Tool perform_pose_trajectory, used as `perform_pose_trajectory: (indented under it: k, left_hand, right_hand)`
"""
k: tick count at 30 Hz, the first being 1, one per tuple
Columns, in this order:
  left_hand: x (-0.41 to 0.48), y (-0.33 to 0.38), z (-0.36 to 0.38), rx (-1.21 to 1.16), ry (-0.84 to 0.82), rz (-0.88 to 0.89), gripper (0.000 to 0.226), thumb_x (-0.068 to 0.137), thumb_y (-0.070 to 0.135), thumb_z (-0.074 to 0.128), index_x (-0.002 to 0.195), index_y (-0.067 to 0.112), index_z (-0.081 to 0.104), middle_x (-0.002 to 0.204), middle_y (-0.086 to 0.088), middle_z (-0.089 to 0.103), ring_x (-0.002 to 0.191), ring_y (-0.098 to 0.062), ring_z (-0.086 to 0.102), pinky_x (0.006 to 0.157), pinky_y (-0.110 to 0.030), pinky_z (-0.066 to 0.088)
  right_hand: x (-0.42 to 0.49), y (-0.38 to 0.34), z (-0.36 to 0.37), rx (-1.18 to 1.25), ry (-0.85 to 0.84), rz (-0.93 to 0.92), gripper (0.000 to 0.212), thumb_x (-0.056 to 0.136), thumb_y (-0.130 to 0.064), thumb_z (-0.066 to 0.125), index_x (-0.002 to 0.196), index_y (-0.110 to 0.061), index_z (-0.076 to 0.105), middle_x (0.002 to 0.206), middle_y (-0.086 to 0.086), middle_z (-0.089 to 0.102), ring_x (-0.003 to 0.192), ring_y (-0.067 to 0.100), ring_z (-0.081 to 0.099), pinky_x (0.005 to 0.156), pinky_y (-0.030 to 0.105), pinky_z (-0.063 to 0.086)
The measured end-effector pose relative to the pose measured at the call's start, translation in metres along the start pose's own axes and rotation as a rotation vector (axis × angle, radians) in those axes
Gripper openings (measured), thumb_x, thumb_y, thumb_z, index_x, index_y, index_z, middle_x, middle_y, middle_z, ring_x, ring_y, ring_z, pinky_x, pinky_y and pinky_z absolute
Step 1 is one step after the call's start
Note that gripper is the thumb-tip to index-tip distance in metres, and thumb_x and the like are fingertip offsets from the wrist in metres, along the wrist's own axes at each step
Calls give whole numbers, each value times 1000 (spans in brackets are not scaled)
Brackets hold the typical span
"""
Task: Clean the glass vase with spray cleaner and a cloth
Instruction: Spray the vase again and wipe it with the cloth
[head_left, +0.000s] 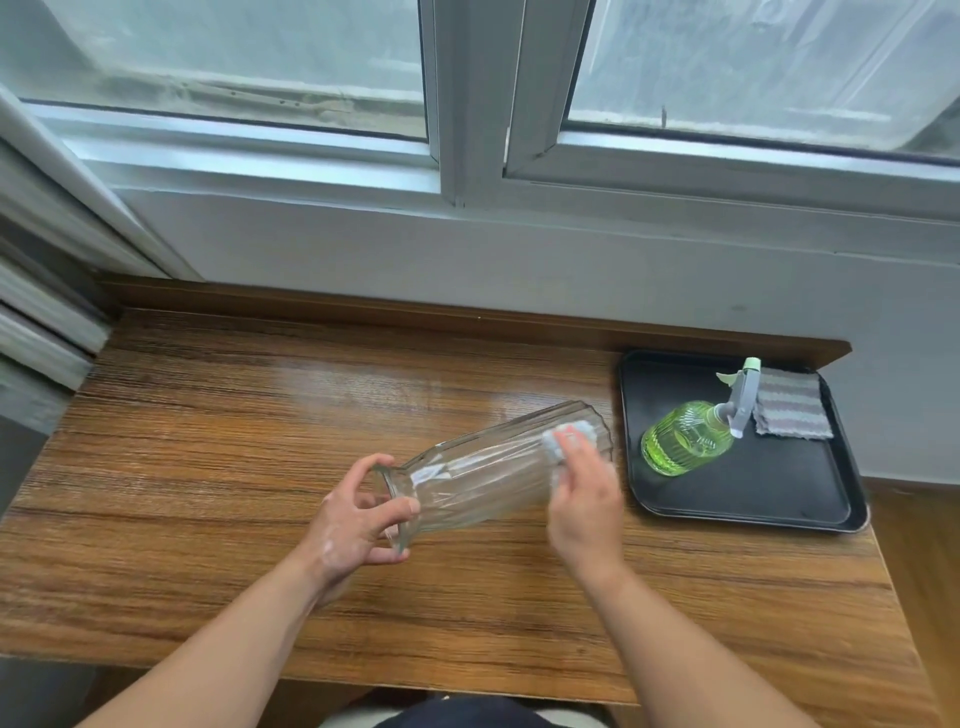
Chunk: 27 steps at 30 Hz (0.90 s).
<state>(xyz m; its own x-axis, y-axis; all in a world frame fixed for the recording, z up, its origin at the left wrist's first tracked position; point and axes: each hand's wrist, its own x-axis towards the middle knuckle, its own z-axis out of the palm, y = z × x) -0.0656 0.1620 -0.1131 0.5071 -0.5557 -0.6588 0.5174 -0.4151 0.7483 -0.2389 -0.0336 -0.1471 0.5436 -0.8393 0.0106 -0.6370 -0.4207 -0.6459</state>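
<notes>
A clear ribbed glass vase (483, 470) is held on its side above the wooden table (208, 441), mouth toward me and base pointing far right. My left hand (358, 519) grips its rim, fingers curled around the mouth. My right hand (584, 499) presses a small pale cloth (558, 447) against the vase's side near the base; most of the cloth is hidden under the fingers. A green spray bottle (685, 439) with a grey trigger head stands on the black tray (753, 493) to the right.
A folded striped grey cloth (792, 408) lies in the tray's far right corner. A white wall and window frame (467, 171) rise behind the table. The table's right edge runs just past the tray.
</notes>
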Motion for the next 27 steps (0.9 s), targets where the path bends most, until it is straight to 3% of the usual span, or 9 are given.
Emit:
perform_pose_trajectory:
  k: [3,6,11,14,16,18,20,24,27]
  left_hand:
    - [-2,-4,-5,16,6,15,68,68,9,85,124,38,60,125,-25,62,104,-43,70,79,-57,63]
    - [-3,-8,-9,80,27,87,73,72,2,86,126,42,58,127,-17,60,103,-37,72,81,-53,63]
    - [-2,-7,-16,257,50,148,94,65,11,94,140,40,46,132,4,54,101,-22,72,72,-31,63]
    - [1,-8,-21,357,51,145,106,50,33,99,142,37,46,139,7,52,114,-22,66,89,-40,61]
    - [0,-7,-23,434,31,145,100,59,22,98,142,38,45,141,7,49,118,-20,62,95,-36,55]
    - [1,-6,-23,484,23,158,97,63,17,96,140,42,44,143,6,47,121,-20,59,96,-34,52]
    - [3,-6,-23,515,31,163,96,65,16,96,140,42,43,146,6,44,122,-21,56,98,-37,49]
    - [4,-11,-20,490,26,160,98,65,13,95,141,44,41,149,2,44,128,-23,55,96,-32,51]
    - [2,-13,-17,477,30,173,101,65,5,93,141,45,41,145,2,46,118,-16,59,81,-16,56]
  right_hand:
    - [35,35,-28,22,11,183,41,100,-6,52,136,-20,64,137,0,65,120,20,59,107,32,45]
    - [27,58,-47,10,24,389,41,98,-4,49,132,-17,66,131,8,68,118,29,61,100,36,45]
    - [-47,61,-42,-120,-273,180,52,97,-9,56,144,-28,50,137,-5,59,114,14,56,96,28,45]
    - [-58,65,-44,-151,-369,183,62,92,-37,69,146,-29,41,135,-14,49,120,14,56,101,31,45]
    - [-46,69,-61,-113,-252,332,62,86,-52,72,136,-25,46,126,-14,51,110,15,60,93,35,51]
    - [-20,79,-89,30,20,488,58,82,-49,77,125,-20,50,124,-4,62,102,18,63,88,39,51]
    - [8,94,-112,152,169,542,72,79,-46,81,135,-19,44,134,2,58,115,20,60,98,42,49]
    - [56,102,-121,206,103,460,104,74,-45,87,156,-27,25,156,-1,41,142,18,41,115,45,36]
    - [83,95,-117,311,114,382,96,76,-37,88,153,-33,30,141,-1,52,129,18,50,107,38,42]
